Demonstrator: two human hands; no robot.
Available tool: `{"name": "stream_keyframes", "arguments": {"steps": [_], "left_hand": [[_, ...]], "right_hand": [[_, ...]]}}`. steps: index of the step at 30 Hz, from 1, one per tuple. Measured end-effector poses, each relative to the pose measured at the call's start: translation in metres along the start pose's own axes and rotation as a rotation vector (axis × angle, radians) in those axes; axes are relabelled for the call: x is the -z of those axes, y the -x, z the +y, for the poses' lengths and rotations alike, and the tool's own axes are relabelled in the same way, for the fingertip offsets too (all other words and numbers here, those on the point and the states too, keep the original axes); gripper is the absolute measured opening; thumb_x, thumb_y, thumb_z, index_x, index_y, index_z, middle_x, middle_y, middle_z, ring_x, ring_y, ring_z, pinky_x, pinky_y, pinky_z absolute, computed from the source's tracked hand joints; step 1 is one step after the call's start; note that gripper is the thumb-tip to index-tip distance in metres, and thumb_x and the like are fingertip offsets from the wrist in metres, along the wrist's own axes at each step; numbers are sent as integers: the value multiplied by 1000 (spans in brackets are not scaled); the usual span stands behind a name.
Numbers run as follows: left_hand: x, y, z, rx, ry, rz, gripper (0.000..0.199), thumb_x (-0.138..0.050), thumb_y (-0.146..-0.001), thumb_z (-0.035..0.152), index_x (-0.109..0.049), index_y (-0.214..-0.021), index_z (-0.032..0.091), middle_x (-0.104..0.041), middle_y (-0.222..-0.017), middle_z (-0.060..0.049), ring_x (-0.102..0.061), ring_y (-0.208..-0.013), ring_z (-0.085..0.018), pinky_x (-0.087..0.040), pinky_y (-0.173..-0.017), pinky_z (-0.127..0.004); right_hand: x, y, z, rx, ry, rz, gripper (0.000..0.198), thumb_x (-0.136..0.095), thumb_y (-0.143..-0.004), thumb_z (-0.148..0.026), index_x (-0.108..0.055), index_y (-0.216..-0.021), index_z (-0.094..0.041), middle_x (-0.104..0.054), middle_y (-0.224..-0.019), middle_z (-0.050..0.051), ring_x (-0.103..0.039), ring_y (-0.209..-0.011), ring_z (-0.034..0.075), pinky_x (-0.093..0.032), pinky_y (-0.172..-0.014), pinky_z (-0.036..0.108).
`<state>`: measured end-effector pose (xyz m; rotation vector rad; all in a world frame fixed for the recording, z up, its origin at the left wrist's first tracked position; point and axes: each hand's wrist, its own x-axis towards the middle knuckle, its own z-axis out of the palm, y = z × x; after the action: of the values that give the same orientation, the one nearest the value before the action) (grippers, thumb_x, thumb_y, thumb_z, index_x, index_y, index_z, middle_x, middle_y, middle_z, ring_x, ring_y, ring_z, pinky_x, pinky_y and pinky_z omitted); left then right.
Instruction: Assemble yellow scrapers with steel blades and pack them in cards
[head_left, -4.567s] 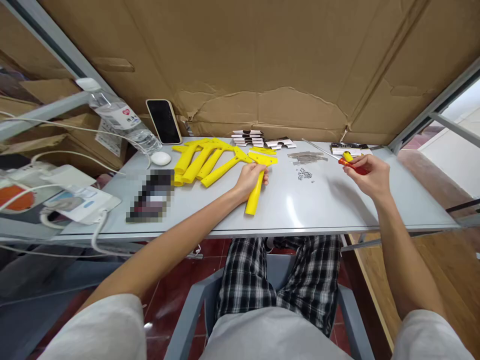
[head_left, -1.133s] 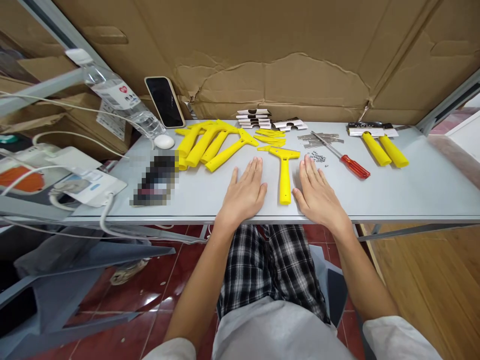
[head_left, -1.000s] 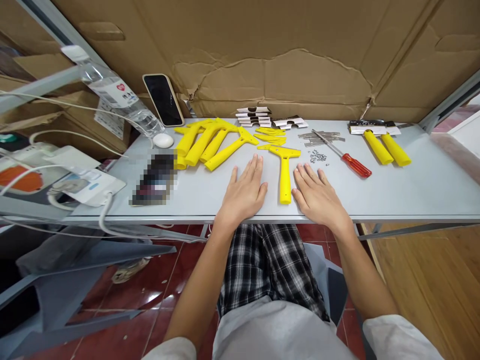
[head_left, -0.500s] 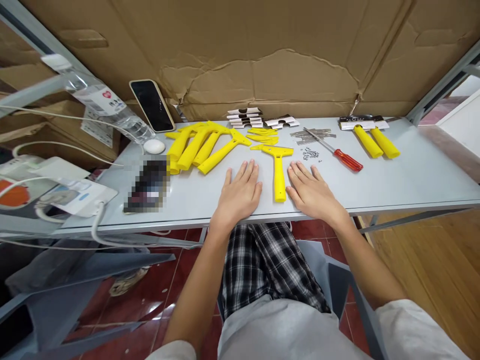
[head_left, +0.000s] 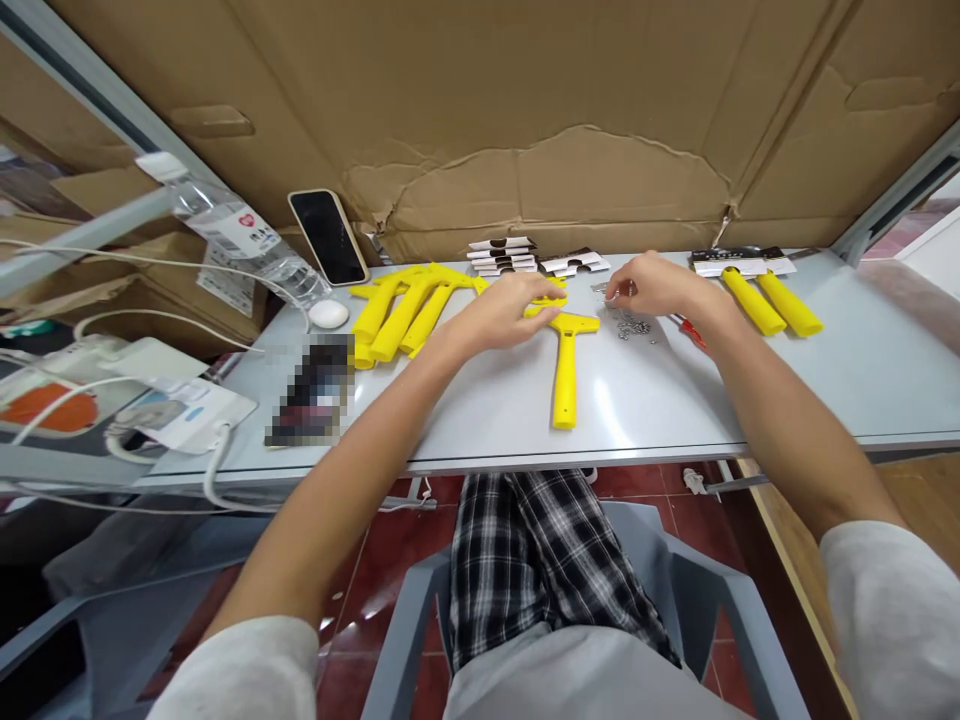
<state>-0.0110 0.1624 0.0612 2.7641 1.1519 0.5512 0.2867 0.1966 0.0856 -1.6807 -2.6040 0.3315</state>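
Observation:
My left hand (head_left: pixel 510 310) reaches over the small yellow plastic pieces (head_left: pixel 553 292), its fingers apart and no grip on them visible. My right hand (head_left: pixel 654 285) is bent down at the thin metal blades (head_left: pixel 598 288), fingertips drawn together; whether a blade is between them is hidden. Below and between the hands, a yellow scraper handle (head_left: pixel 565 385) lies with its wide head away from me. Small screws (head_left: pixel 634 326) are heaped just under my right hand. The red-handled screwdriver (head_left: pixel 691 332) is partly covered by my right wrist.
More yellow scraper handles (head_left: pixel 390 315) are piled on the left. Folded black-and-white cards (head_left: pixel 502 256) are stacked at the back. Two yellow handles (head_left: pixel 754 300) with a dark-printed card lie on the right. A phone (head_left: pixel 328 237), a water bottle (head_left: pixel 240 230) and cables stand left.
Both hands have lifted from lying flat near the table's front edge and moved forward, the left to the small yellow pieces, the right to the blades. The view has shifted slightly.

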Motion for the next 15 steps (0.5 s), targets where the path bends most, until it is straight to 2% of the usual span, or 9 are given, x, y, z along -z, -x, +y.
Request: {"name": "stream_keyframes", "arguments": {"steps": [2, 5, 11, 15], "left_hand": [[-13, -9, -10, -49, 76, 66, 51, -50, -109, 42, -79, -142, 15, -82, -146, -16, -75, -137, -33, -56, -123, -51], [-28, -5, -19, -58, 83, 79, 51, -51, -106, 34, -77, -147, 19, -80, -151, -14, -72, -142, -33, -52, -129, -55], [-31, 10, -27, -26, 64, -14, 69, -59, -96, 26, -68, -164, 17, -69, -169, -15, -63, -158, -36, -46, -137, -57], [-32, 8, -22, -25, 28, -103, 70, -57, -100, 28, -63, -169, 18, -65, -174, -15, -59, -163, -35, -43, -140, -56]], "right_hand": [[-10, -1, 6, 0, -29, 28, 37, -68, -98, -19, -89, -129, -22, -80, -110, 6, -60, -83, 9, -45, -86, 26], [-20, 4, 8, 45, -64, 44, 41, -69, -94, -15, -89, -128, -22, -80, -104, 5, -61, -84, 10, -43, -84, 24], [-18, 7, 6, 21, -109, -12, 43, -73, -92, -14, -89, -131, -23, -80, -105, 3, -66, -89, 10, -47, -85, 24], [-17, 9, 5, 41, -109, -18, 40, -72, -95, -13, -88, -130, -21, -81, -106, 4, -68, -91, 10, -51, -92, 25]]}}
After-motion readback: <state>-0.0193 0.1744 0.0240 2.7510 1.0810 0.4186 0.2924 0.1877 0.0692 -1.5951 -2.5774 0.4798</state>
